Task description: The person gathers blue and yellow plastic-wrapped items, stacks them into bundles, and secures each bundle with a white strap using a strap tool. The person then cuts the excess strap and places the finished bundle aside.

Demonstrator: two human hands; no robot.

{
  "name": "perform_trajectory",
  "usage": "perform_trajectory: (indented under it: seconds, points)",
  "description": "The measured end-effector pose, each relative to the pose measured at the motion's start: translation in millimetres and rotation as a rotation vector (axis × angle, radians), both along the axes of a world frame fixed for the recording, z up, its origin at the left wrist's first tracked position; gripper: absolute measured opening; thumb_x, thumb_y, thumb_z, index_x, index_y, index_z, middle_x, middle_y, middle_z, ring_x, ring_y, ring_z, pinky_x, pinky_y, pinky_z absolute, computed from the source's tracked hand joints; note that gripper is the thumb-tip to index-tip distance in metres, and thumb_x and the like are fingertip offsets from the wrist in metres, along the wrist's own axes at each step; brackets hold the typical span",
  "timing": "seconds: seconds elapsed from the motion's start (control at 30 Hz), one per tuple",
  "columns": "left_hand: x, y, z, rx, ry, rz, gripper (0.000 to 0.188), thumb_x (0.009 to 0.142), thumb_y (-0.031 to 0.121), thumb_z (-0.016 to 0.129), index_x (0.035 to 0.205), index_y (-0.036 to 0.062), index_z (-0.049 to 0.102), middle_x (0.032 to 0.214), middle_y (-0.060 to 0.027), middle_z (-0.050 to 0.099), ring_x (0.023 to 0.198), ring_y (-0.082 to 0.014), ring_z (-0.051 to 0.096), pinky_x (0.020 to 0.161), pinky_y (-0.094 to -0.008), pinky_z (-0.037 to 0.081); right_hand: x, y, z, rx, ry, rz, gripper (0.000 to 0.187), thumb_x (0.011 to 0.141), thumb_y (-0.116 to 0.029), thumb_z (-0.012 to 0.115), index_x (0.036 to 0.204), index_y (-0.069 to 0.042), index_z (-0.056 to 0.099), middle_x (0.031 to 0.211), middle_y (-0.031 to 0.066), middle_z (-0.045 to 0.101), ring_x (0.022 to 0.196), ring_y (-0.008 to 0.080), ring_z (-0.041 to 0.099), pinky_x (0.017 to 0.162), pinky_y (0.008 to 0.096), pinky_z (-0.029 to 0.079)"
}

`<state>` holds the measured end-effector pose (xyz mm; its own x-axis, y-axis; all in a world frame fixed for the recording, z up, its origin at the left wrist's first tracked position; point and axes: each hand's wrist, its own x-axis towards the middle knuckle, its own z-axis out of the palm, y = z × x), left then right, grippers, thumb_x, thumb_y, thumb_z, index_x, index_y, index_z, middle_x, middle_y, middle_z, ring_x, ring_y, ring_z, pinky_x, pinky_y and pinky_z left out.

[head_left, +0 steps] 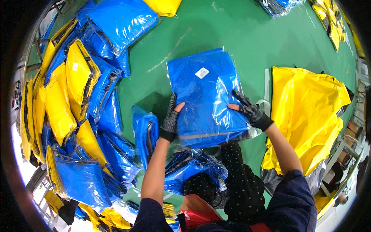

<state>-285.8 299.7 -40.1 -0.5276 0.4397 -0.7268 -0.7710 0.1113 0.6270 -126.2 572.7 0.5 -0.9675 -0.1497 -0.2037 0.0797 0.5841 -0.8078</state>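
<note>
A folded blue sheet of material in a clear plastic bag [203,100], with a small white label near its top, is held in front of me. My left hand [171,120], in a dark half-finger glove, grips its left edge with the thumb on top. On the opposite edge, my right hand [250,111] holds it the same way, in a matching glove. The fingers beneath the bag are hidden. A folded blue bundle [145,133] lies beside my left wrist. Another bagged blue bundle [195,170] is below the held bag, near my legs.
Bagged blue and yellow bundles are heaped on the left, among them a yellow packet [80,79]. A loosely spread yellow sheet [307,116] lies at the right on the green surface [216,29]. More yellow bundles [328,19] sit at the far right.
</note>
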Motion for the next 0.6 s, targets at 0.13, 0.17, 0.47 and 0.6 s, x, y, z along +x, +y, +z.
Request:
perform_trajectory:
  seconds: [0.13, 0.17, 0.47, 0.6]
  points:
    - [15.7, -53.2, -63.6, -0.054, 1.132, -0.724, 0.048, 0.088, 0.011, 0.043, 0.134, 0.0089, 0.031, 0.131, -0.0126, 0.039, 0.118, -0.0231, 0.04, 0.099, -0.035, 0.031, 5.3, 17.9, -17.3, -0.392, -0.345, -0.296, 0.042, 0.082, -0.008, 0.055, 0.123, -0.008, 0.047, 0.127, 0.0106, 0.045, 0.116, 0.0239, 0.044, 0.098, 0.0363, 0.032]
    - [23.9, -56.1, -65.6, 0.045, 0.716, -0.48, 0.046, 0.088, 0.008, 0.042, 0.133, 0.0074, 0.031, 0.134, -0.0132, 0.035, 0.123, -0.0241, 0.035, 0.103, -0.0355, 0.024, 8.7, 15.0, -24.0, -0.47, -0.289, -0.492, 0.044, 0.083, -0.012, 0.056, 0.124, -0.007, 0.044, 0.124, 0.0098, 0.047, 0.111, 0.0236, 0.047, 0.096, 0.0357, 0.034]
    - [-17.9, 27.0, -70.0, -0.176, 0.205, -0.016, 0.066, 0.084, 0.056, 0.043, 0.12, 0.0007, 0.045, 0.112, -0.0135, 0.053, 0.103, -0.0212, 0.05, 0.09, -0.0335, 0.039, -75.7, 25.1, -71.5, -0.932, -0.769, -0.785, 0.08, 0.068, -0.053, 0.066, 0.121, 0.001, 0.042, 0.11, 0.0155, 0.055, 0.097, 0.0229, 0.055, 0.087, 0.034, 0.044]
    - [-28.8, 41.2, -11.4, 0.145, 0.062, 0.084, 0.06, 0.081, 0.052, 0.051, 0.115, 0.0026, 0.051, 0.108, -0.0111, 0.056, 0.098, -0.0193, 0.052, 0.085, -0.0311, 0.043, -89.7, 16.7, -29.7, -0.849, -0.457, -0.913, 0.08, 0.066, -0.044, 0.072, 0.123, 0.0, 0.039, 0.109, 0.0159, 0.054, 0.092, 0.0249, 0.057, 0.081, 0.0363, 0.048]
